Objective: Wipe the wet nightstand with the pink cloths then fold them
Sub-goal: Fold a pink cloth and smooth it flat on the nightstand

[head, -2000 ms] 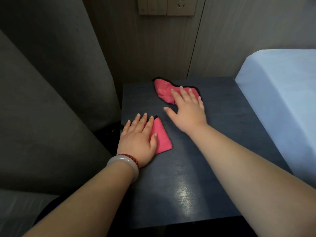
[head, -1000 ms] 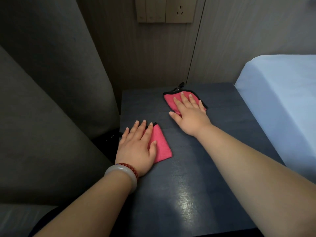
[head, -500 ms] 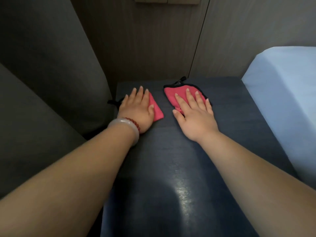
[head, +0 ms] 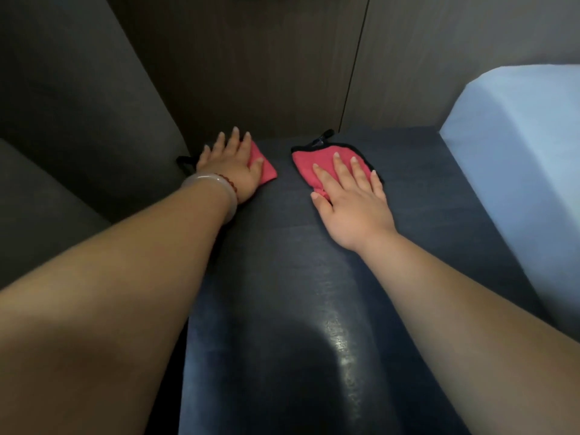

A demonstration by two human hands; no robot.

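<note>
The dark blue nightstand (head: 282,277) fills the middle of the view. My left hand (head: 232,167), with a pale bangle and a red bead bracelet at the wrist, lies flat on a small pink cloth (head: 266,169) at the far left corner. Only the cloth's right end shows. My right hand (head: 351,196) presses flat, fingers spread, on a second pink cloth (head: 314,158) with black trim near the back edge. That cloth's black loop (head: 323,138) points toward the wall.
A bed with a light blue sheet (head: 518,152) borders the nightstand on the right. Grey upholstered panels (head: 78,120) stand close on the left, and a wood wall (head: 266,73) rises right behind. A shiny glare patch (head: 339,340) sits on the near top.
My left hand has slid its cloth from the front left up to the far left corner. My right hand stays on its cloth near the back edge. The view has tilted down.
</note>
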